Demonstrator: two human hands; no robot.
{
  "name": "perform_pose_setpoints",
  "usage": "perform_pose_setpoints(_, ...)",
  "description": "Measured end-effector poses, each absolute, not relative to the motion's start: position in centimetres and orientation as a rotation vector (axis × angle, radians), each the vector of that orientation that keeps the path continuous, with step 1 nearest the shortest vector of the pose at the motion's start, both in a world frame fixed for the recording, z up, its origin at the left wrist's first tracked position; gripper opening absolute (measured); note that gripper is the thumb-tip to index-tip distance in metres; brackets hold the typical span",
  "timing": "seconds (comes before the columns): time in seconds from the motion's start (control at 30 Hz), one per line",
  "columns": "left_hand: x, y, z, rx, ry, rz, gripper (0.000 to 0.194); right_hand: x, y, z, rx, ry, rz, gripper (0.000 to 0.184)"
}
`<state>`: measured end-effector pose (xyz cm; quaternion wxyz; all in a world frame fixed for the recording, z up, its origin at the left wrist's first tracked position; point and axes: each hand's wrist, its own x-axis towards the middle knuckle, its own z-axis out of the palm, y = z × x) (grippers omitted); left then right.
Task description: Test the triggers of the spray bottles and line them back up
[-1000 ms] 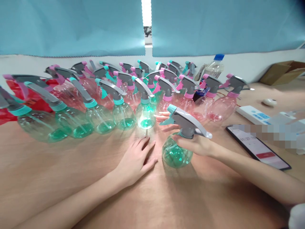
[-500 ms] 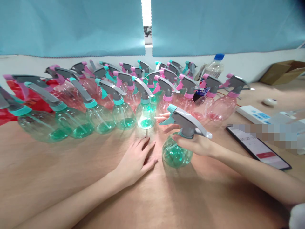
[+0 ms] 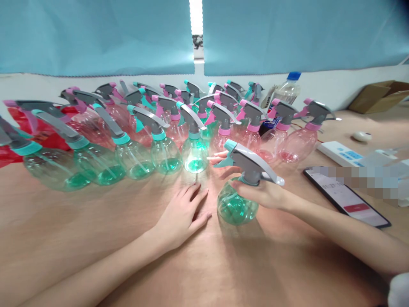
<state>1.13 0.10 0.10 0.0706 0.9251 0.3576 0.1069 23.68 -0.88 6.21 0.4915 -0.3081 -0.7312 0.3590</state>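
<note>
A green spray bottle (image 3: 237,209) with a grey head and turquoise nozzle stands upright near the middle of the table. My right hand (image 3: 266,194) is wrapped around its upper body, just below the head; the fingertips show past its far left side. My left hand (image 3: 180,215) lies flat on the table to the left of this bottle, fingers spread, holding nothing. Just beyond my hands, a front row mixes green spray bottles (image 3: 166,157) on the left with pink spray bottles (image 3: 300,143) on the right.
More spray bottles crowd behind the front row. Red plastic (image 3: 47,136) lies at the left. To the right are a phone (image 3: 347,198), a white power strip (image 3: 340,153), a white mouse-like object (image 3: 361,136), a blue-capped drink bottle (image 3: 287,90) and a cardboard box (image 3: 377,98).
</note>
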Motion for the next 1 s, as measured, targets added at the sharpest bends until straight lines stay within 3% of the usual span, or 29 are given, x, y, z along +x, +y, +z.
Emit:
perform_pose_setpoints(0.67, 1.09, 0.17, -0.04, 2.783, 1.060, 0.340, 0.051, 23.62, -0.75, 6.47, -0.748, -1.785, 0.834, 0.050)
perform_pose_setpoints(1.0, 1.13, 0.24, -0.02, 2.805, 1.035, 0.346, 0.051, 23.85, -0.48, 6.19, -0.855, -1.830, 0.826, 0.064)
